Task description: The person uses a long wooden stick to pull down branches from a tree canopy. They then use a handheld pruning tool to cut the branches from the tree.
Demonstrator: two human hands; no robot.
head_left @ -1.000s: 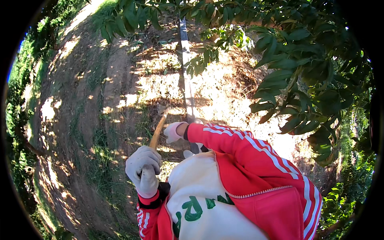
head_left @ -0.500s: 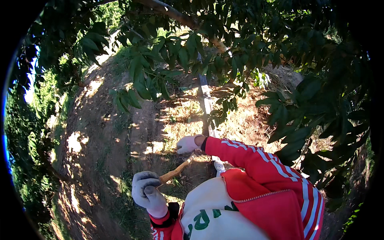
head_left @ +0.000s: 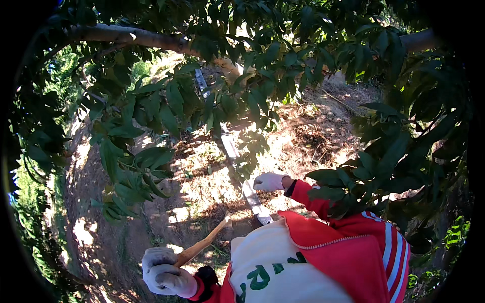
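Under leafy branches [head_left: 212, 101], pole work in gloves.
Left hand [head_left: 164, 276] clenched on wooden handle [head_left: 202, 246]; right hand [head_left: 270, 182] wrapped round long metal pole [head_left: 230, 146], slanting up into foliage. Probably stiff, top-heavy; best gripped low, hands spread.

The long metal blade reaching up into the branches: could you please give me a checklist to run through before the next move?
1. Left hand grips the wooden handle: ok, the gloved hand is closed around its lower end.
2. Right hand has hold of the long metal blade: cannot tell, the hand is right beside it but contact is hidden.
3. Gloves on both hands: ok.
4. Upper end of the blade visible: cannot tell, it runs in among the leaves.
5. Thick branch clear of the blade: ok, it lies well off to one side.
6. Nobody else on the ground below: ok, none in view.
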